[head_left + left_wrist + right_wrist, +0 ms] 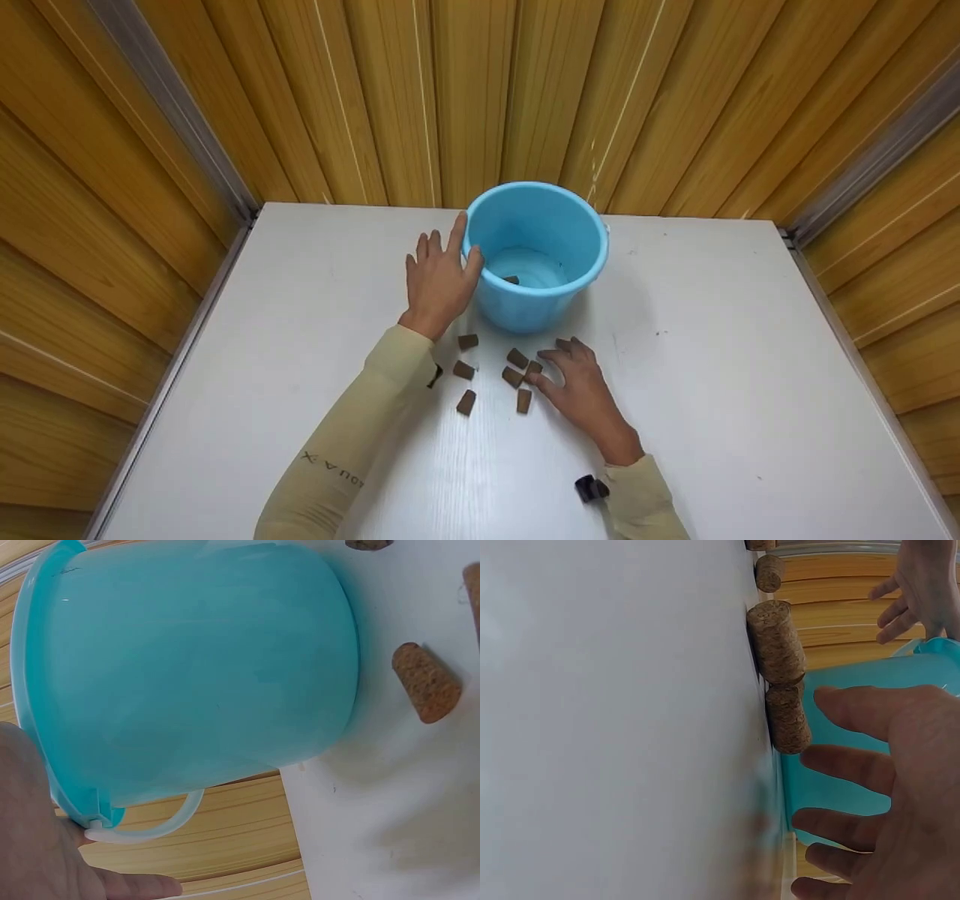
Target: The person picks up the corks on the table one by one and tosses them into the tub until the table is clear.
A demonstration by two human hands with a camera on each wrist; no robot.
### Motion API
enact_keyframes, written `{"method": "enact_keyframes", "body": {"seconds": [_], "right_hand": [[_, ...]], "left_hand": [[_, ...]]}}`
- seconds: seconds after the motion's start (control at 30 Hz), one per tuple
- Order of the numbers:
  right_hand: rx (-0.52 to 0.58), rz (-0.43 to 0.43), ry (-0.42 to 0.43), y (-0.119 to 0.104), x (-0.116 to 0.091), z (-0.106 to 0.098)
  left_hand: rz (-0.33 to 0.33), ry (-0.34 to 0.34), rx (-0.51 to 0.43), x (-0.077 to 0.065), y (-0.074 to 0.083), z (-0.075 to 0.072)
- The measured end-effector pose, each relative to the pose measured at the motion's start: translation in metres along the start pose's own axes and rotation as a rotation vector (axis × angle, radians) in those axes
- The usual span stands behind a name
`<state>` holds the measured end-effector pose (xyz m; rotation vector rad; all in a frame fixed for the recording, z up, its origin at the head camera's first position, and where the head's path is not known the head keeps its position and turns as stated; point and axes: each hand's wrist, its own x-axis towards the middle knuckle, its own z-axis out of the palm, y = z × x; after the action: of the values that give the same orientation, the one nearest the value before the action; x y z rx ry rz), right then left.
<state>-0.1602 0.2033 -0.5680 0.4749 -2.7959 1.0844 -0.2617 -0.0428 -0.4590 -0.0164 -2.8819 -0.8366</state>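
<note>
A light blue plastic bucket (525, 307) stands upright toward the back of the white table. My left hand (441, 281) holds its left rim between thumb and index finger, the other fingers stretched out. A brown cork stopper (511, 280) lies inside the bucket. My right hand (581, 382) is low over the table in front of the bucket, thumb and fingers spread beside a cork stopper (787, 720); a gap shows between them in the right wrist view. Other cork stoppers (513, 376) lie close by that one.
More cork stoppers (463, 370) lie in a loose row below the left hand. The bucket's white handle (161, 829) hangs on its outer side. Wood-patterned panels (472, 97) enclose the white table (720, 360) at the back and sides.
</note>
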Motion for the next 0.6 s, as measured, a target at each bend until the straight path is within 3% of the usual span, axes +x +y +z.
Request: {"method": "enact_keyframes", "body": {"seconds": [0.6], "right_hand": [[-0.026,0.002,-0.020,-0.0014,0.0005,0.0011]], "left_hand": [[0.010,0.017,-0.014,-0.0005,-0.0004,0.0007]]}}
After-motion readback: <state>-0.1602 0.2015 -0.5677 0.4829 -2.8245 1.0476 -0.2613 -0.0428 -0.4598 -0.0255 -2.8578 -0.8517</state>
